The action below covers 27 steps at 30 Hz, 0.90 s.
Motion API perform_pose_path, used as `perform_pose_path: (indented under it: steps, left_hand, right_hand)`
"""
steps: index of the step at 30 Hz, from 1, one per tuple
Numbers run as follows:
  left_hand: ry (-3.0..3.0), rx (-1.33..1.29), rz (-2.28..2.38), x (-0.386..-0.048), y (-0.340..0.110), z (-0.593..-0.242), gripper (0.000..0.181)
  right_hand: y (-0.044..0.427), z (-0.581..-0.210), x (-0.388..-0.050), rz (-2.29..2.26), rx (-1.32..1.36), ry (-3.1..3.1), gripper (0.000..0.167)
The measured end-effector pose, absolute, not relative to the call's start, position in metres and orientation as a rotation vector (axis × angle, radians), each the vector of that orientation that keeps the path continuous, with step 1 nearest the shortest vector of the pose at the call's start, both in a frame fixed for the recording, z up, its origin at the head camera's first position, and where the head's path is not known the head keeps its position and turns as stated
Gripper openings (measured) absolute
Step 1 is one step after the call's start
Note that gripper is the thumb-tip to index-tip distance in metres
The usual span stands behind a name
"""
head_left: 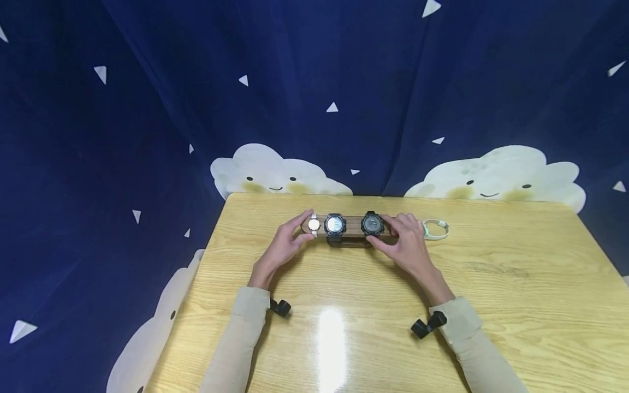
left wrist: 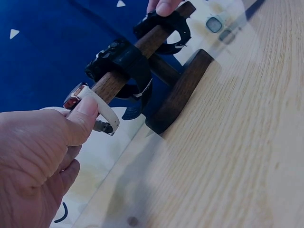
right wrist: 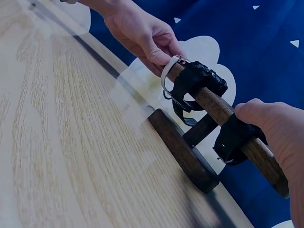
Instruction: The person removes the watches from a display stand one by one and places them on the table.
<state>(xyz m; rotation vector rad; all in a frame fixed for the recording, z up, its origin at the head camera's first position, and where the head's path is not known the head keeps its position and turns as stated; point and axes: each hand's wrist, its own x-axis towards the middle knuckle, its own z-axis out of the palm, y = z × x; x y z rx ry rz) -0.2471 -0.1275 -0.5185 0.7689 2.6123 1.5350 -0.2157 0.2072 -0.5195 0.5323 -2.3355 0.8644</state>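
Observation:
A dark wooden T-shaped watch stand (head_left: 352,226) stands near the table's back edge, with three watches strapped round its bar. My left hand (head_left: 284,241) pinches the small white-strapped watch (head_left: 314,224) at the bar's left end, the thumb on its strap (left wrist: 108,113). Beside it sits a black watch with a pale dial (head_left: 335,224), touched by neither hand. Farther right, my right hand (head_left: 409,244) grips another black watch (head_left: 372,224) between thumb and fingers. In the right wrist view that thumb (right wrist: 249,110) presses by the black strap; the other fingers are mostly hidden.
A pale green and white watch (head_left: 444,225) lies on the table just right of my right hand. The light wooden table (head_left: 393,338) reaches back to a dark blue curtain (head_left: 304,65) printed with clouds. Small black cameras (head_left: 281,308) sit at both wrists.

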Motion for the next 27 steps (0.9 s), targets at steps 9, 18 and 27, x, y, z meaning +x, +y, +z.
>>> perform_pose_path:
  steps: [9, 18, 27]
  left_hand:
    - [2.602, 0.763, 1.539, -0.248, -0.1262, -0.5188, 0.068]
    - [2.608, 0.741, 1.532, -0.2466, -0.1265, -0.5184, 0.068]
    - [2.617, 0.763, 1.531, -0.2474, -0.1269, -0.5186, 0.067]
  right_hand:
    - [0.2041, -0.5205, -0.2136, 0.858, 0.473, -2.373, 0.061]
    - [0.2021, -0.5194, -0.2119, 0.924, 0.468, -2.382, 0.059]
    - [0.2044, -0.5144, -0.2119, 0.965, 0.494, -2.379, 0.06]
